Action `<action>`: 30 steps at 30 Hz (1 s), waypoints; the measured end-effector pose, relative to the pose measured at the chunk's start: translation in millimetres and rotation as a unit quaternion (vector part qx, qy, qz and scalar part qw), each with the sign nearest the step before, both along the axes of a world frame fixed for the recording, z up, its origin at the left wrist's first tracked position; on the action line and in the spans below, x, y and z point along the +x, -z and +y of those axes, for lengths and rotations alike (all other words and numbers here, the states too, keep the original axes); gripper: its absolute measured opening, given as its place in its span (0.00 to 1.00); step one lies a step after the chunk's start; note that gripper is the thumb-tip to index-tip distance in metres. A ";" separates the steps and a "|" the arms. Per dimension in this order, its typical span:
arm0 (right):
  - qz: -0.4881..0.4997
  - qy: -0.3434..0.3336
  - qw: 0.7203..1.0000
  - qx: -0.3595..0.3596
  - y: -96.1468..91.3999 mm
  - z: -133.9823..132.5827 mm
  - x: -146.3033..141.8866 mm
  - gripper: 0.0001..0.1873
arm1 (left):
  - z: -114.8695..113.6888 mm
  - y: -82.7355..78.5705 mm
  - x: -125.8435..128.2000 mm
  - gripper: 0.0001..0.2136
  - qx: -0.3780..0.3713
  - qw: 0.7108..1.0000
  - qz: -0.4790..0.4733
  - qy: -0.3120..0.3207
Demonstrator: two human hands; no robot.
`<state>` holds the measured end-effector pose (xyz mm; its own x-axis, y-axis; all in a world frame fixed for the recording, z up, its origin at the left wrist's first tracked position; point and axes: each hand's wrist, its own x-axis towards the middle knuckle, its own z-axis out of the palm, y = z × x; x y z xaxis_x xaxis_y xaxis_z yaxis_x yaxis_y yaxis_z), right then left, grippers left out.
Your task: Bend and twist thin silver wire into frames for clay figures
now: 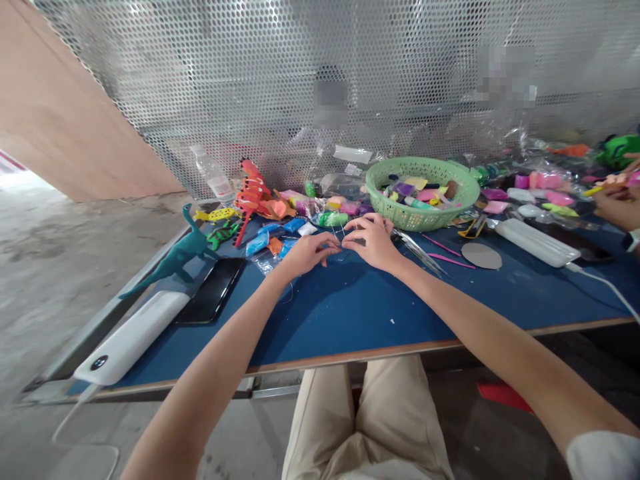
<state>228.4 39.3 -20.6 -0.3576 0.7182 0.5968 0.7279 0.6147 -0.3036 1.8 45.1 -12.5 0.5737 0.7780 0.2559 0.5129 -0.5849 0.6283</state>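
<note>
My left hand (311, 253) and my right hand (373, 241) meet over the middle of the blue table, fingertips close together and pinched. Between them shows a thin, pale length of wire (343, 231), its ends hard to make out. Right of my right hand lies a bundle of thin metal wires (421, 252). Packets of blue clay (257, 244) and a green clay packet (333, 219) lie just beyond my hands.
A green basket (423, 217) of clay packets stands behind my right hand. At left are a teal dinosaur (177, 257), a phone (213, 290) and a white power bank (133, 337). Pink tools (453, 261) and a grey oval (481, 255) lie right. Another person's hand (620, 205) works far right.
</note>
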 end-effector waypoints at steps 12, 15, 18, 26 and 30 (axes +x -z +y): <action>0.018 -0.005 1.000 0.005 1.5 1.1 0.3 0.14 | -9.6 -0.5 7.1 0.11 0.020 0.999 -0.019 -0.039; 0.006 -0.005 1.000 0.012 0.5 0.7 0.5 0.14 | -12.2 -0.9 11.4 0.12 0.017 0.997 -0.050 -0.061; -0.011 -0.001 1.000 0.013 -0.7 -0.6 0.2 0.14 | -12.9 -1.1 13.7 0.11 -0.001 0.995 -0.084 -0.058; 0.002 -0.012 1.000 0.022 0.7 -2.3 -1.3 0.15 | -15.6 -3.9 13.9 0.11 0.033 0.995 -0.075 -0.064; 0.015 -0.007 1.000 0.024 2.5 -1.0 -0.6 0.13 | -15.0 -2.9 13.9 0.11 0.030 0.994 -0.080 -0.067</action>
